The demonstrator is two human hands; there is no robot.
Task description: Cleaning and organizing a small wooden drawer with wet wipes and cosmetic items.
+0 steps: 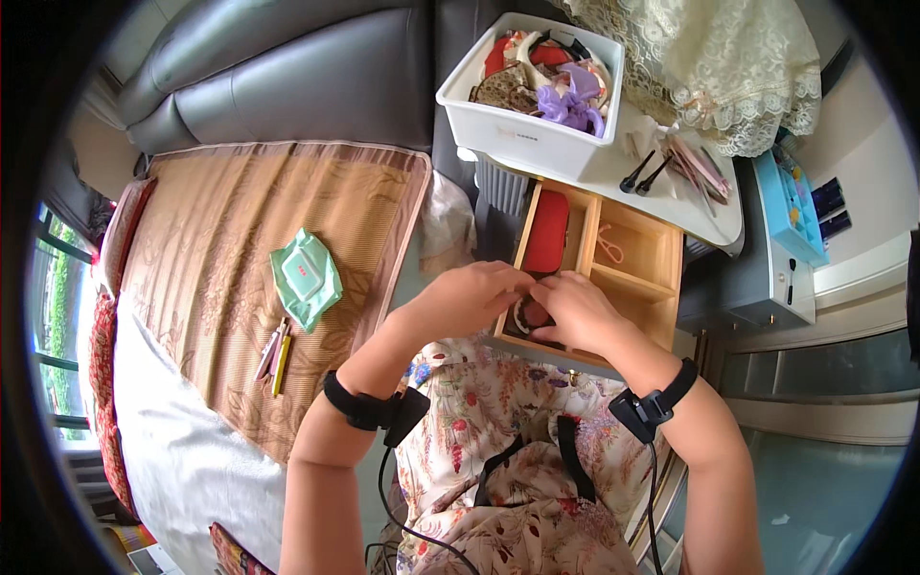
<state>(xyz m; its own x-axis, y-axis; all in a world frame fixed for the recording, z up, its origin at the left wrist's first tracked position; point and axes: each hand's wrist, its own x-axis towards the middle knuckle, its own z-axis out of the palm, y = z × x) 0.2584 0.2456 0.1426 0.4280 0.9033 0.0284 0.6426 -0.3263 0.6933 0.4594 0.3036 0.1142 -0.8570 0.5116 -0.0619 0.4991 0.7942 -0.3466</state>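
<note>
Hands, left point(476, 292) and right point(581, 311), met over a dark-brown rounded item point(538, 315) in the pale rectangular wooden drawer point(640, 309); grip was indeterminate; loose pinching risked dropping it.

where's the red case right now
In the head view, the red case lies in the left side of the open wooden drawer, just beyond the left hand and right hand.

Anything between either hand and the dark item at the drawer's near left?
Nothing visible is in the way. The left hand and right hand are both at the dark item, partly covering it; the red case lies farther back in the drawer, not between them.
</note>
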